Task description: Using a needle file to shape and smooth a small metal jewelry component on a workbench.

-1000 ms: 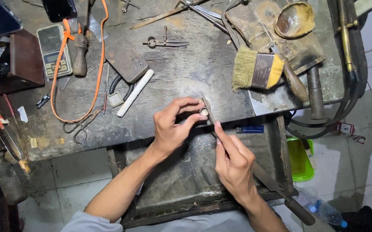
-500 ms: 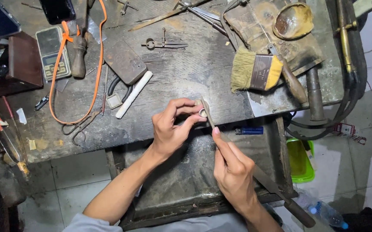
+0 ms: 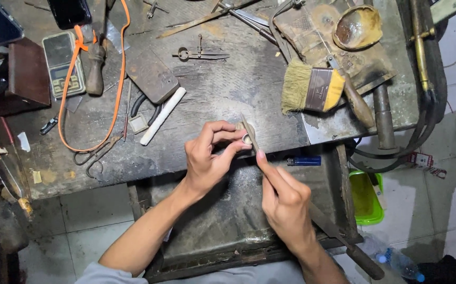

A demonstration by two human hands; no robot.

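My left hand pinches a small silvery ring between thumb and fingers at the front edge of a worn dark workbench. My right hand grips a thin metal file, index finger stretched along it. The file's tip lies against the ring and points up and away from me. Both hands hover over an open drawer under the bench.
On the bench lie a wide yellow-handled brush, a white stick, dividers, a small scale, an orange cord, scissors and a bowl. A blue lighter rests by the drawer. A green tub sits on the floor.
My right hand slid the file forward and slightly left along the ring. My left hand kept the ring almost still.
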